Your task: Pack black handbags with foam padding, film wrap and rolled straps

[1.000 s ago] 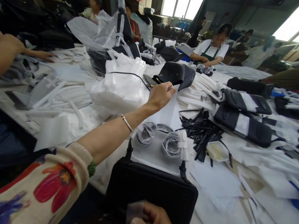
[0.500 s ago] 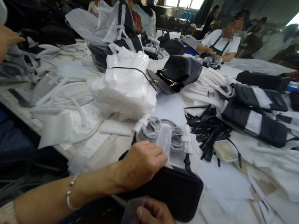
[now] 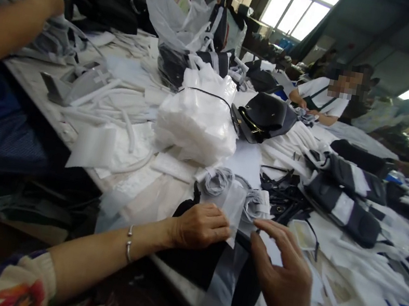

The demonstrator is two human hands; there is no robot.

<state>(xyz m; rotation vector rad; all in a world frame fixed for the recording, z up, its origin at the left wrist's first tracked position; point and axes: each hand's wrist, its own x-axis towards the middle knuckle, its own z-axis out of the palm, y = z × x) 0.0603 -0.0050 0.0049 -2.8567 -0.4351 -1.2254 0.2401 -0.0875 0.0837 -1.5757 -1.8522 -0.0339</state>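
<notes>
A black handbag (image 3: pixel 203 269) lies at the near table edge, its wrapped handles (image 3: pixel 254 204) pointing away from me. My left hand (image 3: pixel 202 225) rests on the bag's top and pinches a strip of white translucent sheet (image 3: pixel 233 208) against it. A second translucent strip (image 3: pixel 224 278) drapes over the bag's front. My right hand (image 3: pixel 284 272) hovers just right of the strips with its fingers spread, holding nothing; its fingertips are near the sheet's edge.
A stack of white wrapping bags (image 3: pixel 198 117) and a dark handbag (image 3: pixel 264 118) sit beyond. Wrapped black bags (image 3: pixel 342 198) and loose black straps (image 3: pixel 283 198) lie to the right. Another person's arm (image 3: pixel 9 23) works at far left; seated people across.
My left hand came back from the far pile with a white strip and set it on the bag. My right hand rose from the bag's front and opened.
</notes>
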